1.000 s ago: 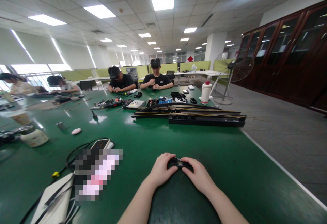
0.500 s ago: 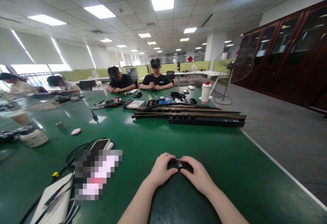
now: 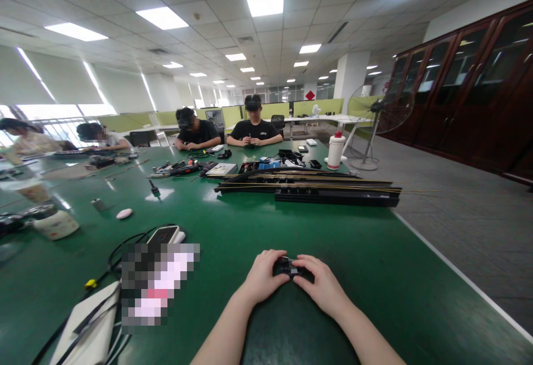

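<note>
Low over the near part of the green table (image 3: 258,223), both hands close around a small dark object (image 3: 288,268) with a greyish patch at its middle. It looks like a small electronic part, but its exact kind is too small to tell. My left hand (image 3: 264,277) grips its left side, fingers curled over the far edge and thumb at the near edge. On the other side, my right hand (image 3: 320,282) does the same, with its thumb and fingertips nearly meeting the left ones. My fingers cover both ends of the object.
Long black rails (image 3: 337,194) with thin brass-coloured rods lie across the table ahead. Left of my hands are a cabled device (image 3: 164,236), a white flat box (image 3: 85,326) and a pink oval item (image 3: 124,214). A white bottle (image 3: 335,151) stands far right. Several people sit opposite.
The small dark object looks slightly turned between my fingers, and its greyish patch appears different. My hands have hardly moved.
</note>
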{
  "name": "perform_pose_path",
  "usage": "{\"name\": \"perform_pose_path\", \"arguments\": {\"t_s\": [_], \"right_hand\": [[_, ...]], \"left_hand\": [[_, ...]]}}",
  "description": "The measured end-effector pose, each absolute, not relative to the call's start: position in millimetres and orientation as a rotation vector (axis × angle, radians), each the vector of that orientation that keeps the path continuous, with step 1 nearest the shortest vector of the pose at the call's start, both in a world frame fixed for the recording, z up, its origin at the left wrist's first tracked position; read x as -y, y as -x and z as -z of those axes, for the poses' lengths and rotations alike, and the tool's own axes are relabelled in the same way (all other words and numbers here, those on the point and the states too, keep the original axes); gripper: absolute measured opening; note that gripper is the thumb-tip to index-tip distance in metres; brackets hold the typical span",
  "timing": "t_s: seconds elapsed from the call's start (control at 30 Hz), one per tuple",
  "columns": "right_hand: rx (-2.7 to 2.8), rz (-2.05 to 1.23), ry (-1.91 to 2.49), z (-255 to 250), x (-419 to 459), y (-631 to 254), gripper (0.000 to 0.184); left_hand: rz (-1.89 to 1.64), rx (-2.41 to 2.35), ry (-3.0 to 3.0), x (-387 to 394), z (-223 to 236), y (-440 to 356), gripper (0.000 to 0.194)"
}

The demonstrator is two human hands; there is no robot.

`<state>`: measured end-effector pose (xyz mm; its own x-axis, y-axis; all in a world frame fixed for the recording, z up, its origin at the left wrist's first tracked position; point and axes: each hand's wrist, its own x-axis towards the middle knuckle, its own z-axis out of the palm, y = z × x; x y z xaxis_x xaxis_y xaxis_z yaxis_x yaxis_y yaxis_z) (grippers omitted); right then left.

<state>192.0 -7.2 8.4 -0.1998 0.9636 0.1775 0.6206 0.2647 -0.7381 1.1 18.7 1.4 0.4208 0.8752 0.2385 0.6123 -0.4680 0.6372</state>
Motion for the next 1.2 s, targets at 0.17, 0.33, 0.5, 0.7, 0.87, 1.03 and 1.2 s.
{"name": "perform_pose_path", "arguments": {"t_s": [0.17, 0.33, 0.5, 0.7, 0.87, 1.03, 1.2], "right_hand": [[1.903, -0.681, 1.423, -9.2, 8.0, -191.8, 0.029], [1.914, -0.673, 1.404, -8.4, 7.4, -191.4, 0.028], [1.915, -0.669, 1.394, -8.4, 6.6, -190.7, 0.027], [1.910, -0.659, 1.399, -8.7, 7.1, -191.2, 0.025], [1.912, -0.650, 1.395, -7.8, 5.8, -190.3, 0.025], [1.914, -0.649, 1.407, -8.2, 5.2, -189.3, 0.022], [1.930, -0.645, 1.409, -8.4, 6.0, -189.7, 0.021]], "left_hand": [[-0.782, -1.259, -2.221, -19.0, -0.6, -1.0, 0.046], [-0.784, -1.248, -2.238, -19.9, 0.6, -1.2, 0.043], [-0.769, -1.223, -2.259, -20.7, 0.8, -0.9, 0.042], [-0.763, -1.223, -2.239, -21.2, 1.0, -0.1, 0.049], [-0.754, -1.222, -2.245, -21.2, -1.1, -1.0, 0.040], [-0.754, -1.215, -2.242, -21.0, -1.9, -1.2, 0.043], [-0.761, -1.201, -2.251, -20.6, -1.5, 0.1, 0.042]]}}
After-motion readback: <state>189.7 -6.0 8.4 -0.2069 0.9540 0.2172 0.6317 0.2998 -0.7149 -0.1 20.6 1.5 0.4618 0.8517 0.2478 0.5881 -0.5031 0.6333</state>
